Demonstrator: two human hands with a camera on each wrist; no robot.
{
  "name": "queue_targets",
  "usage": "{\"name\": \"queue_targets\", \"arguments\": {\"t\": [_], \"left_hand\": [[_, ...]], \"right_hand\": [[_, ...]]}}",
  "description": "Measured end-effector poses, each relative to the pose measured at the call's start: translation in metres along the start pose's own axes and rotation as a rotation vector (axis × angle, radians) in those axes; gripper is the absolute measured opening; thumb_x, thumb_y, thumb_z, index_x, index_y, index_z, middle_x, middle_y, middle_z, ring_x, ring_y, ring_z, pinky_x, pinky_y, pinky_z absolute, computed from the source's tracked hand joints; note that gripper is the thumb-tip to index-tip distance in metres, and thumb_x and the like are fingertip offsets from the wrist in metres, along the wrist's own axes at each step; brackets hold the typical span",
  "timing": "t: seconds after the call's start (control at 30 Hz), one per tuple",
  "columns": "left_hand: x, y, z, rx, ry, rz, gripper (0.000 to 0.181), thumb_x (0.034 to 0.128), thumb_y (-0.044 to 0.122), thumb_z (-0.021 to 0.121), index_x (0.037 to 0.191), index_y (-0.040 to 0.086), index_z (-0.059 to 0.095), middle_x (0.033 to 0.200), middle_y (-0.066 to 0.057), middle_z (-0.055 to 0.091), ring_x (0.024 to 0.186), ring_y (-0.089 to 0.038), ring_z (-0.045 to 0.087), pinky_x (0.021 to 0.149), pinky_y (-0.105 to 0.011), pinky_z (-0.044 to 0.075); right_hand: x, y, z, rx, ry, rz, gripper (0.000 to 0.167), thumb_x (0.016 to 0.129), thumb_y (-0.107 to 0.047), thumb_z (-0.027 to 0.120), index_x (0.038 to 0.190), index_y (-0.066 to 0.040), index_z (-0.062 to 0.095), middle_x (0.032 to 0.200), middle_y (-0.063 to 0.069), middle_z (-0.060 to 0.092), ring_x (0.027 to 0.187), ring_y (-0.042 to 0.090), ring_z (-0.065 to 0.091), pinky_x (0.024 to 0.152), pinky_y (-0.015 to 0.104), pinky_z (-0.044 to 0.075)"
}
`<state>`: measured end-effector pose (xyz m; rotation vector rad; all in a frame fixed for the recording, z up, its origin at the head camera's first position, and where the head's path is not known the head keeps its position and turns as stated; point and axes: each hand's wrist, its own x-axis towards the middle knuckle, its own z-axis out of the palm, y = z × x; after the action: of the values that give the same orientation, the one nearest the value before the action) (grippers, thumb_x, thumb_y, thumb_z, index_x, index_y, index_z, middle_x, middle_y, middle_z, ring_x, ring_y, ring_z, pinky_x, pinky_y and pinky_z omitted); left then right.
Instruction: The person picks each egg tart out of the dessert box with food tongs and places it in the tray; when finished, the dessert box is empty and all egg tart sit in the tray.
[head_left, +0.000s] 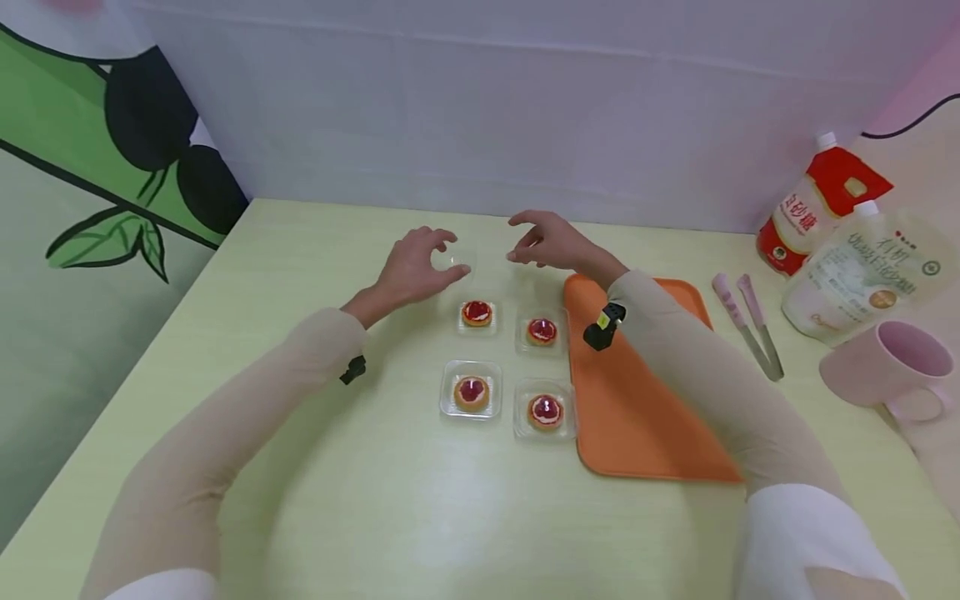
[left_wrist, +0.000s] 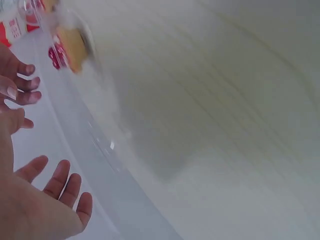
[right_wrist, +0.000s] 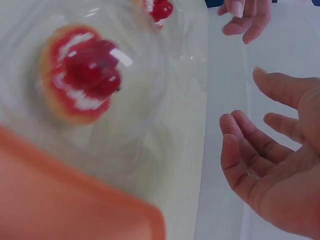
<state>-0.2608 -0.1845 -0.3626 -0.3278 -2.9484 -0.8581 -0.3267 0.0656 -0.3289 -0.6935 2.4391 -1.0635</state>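
**Orange tray (head_left: 622, 433) with four tarts (head_left: 472, 393) to its left**

A pale table (head_left: 360, 508) runs under everything. The orange tray lies flat on its right half, partly covered from view by the right sleeve (head_left: 697, 375), which crosses above it.

Right of the tray, a white pouch (head_left: 862, 267) stands near its far end, with a red pouch (head_left: 802, 208) behind it and a pink mug (head_left: 862, 367) in front.

The left hand (head_left: 412, 268) is well left of the tray's far end, thumb and fingers spread apart in a curve. The right hand (head_left: 553, 240) is just beyond the tray's far left corner, fingers loosely bent, thumb apart from them.

Two pink-handled utensils (head_left: 750, 321) lie between the tray and the white pouch.

Four clear boxes (head_left: 448, 404) form two rows just left of the tray; a clear plastic piece (head_left: 456, 260) is farther off, near the left hand.

Each box shows one tart, topped with red and white, the nearer right one closest to the tray's edge.
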Motion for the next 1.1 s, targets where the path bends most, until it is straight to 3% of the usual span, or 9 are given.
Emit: {"name": "queue_targets", "arguments": {"t": [0.23,0.47,0.73,1.1], "left_hand": [[0.001,0.029,0.013,0.065,-0.163,0.177,0.067,0.0857,0.047,0.072,0.140,0.012,0.054,0.134,-0.015,0.054,0.129,-0.032,0.044,0.109,-0.056,0.030],[0.001,0.054,0.029,0.138,-0.313,0.297,0.077,0.0813,0.049,0.075,0.144,0.011,0.051,0.143,-0.015,0.049,0.138,-0.033,0.037,0.111,-0.058,0.027],[0.001,0.068,0.041,0.223,-0.395,0.341,0.083,0.0758,0.059,0.078,0.138,0.009,0.057,0.140,-0.013,0.053,0.137,-0.030,0.038,0.112,-0.055,0.027],[0.000,0.075,0.048,0.270,-0.417,0.349,0.080,0.0755,0.058,0.079,0.136,0.009,0.060,0.138,-0.011,0.056,0.135,-0.028,0.039,0.113,-0.055,0.024]], "right_hand": [[-0.029,0.014,-0.004,-0.003,0.082,-0.014,0.064,0.094,-0.021,0.070,0.149,-0.008,0.042,0.119,0.020,0.066,0.108,0.032,0.065,0.090,0.045,0.053],[-0.056,0.028,0.003,-0.054,0.093,-0.020,0.067,0.091,-0.020,0.073,0.149,-0.005,0.042,0.120,0.020,0.064,0.114,0.033,0.062,0.098,0.047,0.052],[-0.082,0.037,0.009,-0.193,0.020,-0.042,0.072,0.089,-0.023,0.076,0.149,-0.005,0.040,0.132,0.023,0.060,0.124,0.038,0.055,0.101,0.053,0.049],[-0.094,0.039,0.017,-0.212,-0.032,-0.049,0.071,0.086,-0.022,0.079,0.146,-0.005,0.044,0.137,0.020,0.058,0.128,0.036,0.054,0.100,0.054,0.049]]}}
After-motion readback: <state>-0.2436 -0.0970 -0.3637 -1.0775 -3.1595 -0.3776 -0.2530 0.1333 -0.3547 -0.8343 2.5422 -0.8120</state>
